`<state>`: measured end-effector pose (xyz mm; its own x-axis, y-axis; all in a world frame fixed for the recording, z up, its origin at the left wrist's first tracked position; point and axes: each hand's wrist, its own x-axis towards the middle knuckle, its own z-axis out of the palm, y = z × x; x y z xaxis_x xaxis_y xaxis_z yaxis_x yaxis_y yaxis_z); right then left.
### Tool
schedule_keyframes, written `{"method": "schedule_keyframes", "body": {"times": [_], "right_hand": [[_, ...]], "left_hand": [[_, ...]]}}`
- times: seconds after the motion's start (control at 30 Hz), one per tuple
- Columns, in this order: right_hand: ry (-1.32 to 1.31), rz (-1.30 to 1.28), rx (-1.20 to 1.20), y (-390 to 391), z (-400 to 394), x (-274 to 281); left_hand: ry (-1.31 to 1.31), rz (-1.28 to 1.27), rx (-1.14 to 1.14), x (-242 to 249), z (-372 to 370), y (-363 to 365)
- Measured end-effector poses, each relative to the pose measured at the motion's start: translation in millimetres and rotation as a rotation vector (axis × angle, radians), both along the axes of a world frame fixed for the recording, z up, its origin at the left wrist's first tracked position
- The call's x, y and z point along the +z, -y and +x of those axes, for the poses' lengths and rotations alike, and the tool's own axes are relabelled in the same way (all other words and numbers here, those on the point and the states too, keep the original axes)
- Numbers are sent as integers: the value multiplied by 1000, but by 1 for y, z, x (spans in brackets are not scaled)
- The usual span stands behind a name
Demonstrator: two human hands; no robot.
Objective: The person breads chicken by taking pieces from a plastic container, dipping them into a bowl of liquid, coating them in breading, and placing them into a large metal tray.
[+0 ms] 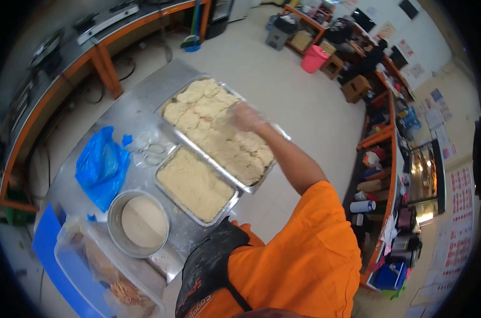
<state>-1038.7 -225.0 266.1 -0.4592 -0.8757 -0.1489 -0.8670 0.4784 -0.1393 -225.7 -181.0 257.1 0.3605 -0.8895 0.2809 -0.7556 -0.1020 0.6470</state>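
My right hand, in a clear plastic glove, is over the large metal tray. Its fingers are blurred, so I cannot see what they hold. Pale, lumpy flattened pieces coated in crumbs fill the tray, with looser crumbs toward the near end. Beside it stands a smaller metal tray of fine pale crumbs. A round metal pan with beige powder or batter sits closer to my body. My left hand is out of view.
A blue plastic bag and scissors lie on the steel table. A clear plastic tub stands near a blue board. Farther off are a pink bin, stools, a person and crowded shelves.
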Motion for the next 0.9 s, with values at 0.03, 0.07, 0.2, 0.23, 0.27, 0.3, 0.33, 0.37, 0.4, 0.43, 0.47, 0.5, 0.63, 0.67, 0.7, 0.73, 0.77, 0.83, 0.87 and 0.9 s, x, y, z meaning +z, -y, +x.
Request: {"method": "schedule_keyframes", "body": {"times": [0.03, 0.07, 0.2, 0.23, 0.27, 0.3, 0.33, 0.37, 0.4, 0.43, 0.47, 0.5, 0.63, 0.67, 0.7, 0.73, 0.77, 0.83, 0.87, 0.9], "right_hand": [[-8, 45, -24, 1, -7, -5], [-19, 87, -44, 4, -14, -7], [24, -134, 85, 5, -31, 2], [62, -128, 39, 9, -29, 5], [96, -123, -10, 14, -29, 9], [125, -117, -63, 20, -28, 13], [130, -124, -64, 26, -27, 15], [133, -132, -65, 33, -27, 16], [137, -140, -66, 40, -27, 17], [157, -155, -48, 49, -26, 17], [177, -170, -30, 58, -26, 17], [197, -185, -11, 69, -26, 17], [346, -219, -45, 118, -38, -3], [359, -216, -45, 133, -51, -24], [372, -212, -44, 147, -65, -49], [274, -212, 8, 159, -84, -79], [176, -213, 58, 168, -106, -112], [63, -124, 99, 180, -137, -137], [48, -34, 89, 182, -146, -138], [35, 59, 76, 184, -153, -140]], "left_hand": [[-33, 25, 31, -2, 5, -2], [-127, 62, 38, -19, 17, -1], [-24, -26, -7, -8, 2, -3], [-27, -26, 2, -5, 1, -4], [-34, -28, 6, -5, 0, -3], [-45, -30, 7, -5, -2, -2], [-43, -23, 11, -4, -3, -3], [-42, -16, 14, -3, -4, -3], [-42, -11, 18, -2, -5, -4], [-42, -10, 21, -1, -6, -4], [-42, -10, 25, -1, -7, -4], [-43, -10, 29, -1, -8, -4], [-19, -28, 40, 0, -13, -3], [-27, -25, 47, 2, -15, -2], [-35, -22, 55, 3, -16, -3], [-34, -24, 59, 2, -16, -3], [-33, -25, 62, 1, -15, -3], [-36, -19, 66, 0, -16, -4], [-39, -12, 67, 1, -17, -4], [-41, -3, 64, 2, -16, -4]]}}
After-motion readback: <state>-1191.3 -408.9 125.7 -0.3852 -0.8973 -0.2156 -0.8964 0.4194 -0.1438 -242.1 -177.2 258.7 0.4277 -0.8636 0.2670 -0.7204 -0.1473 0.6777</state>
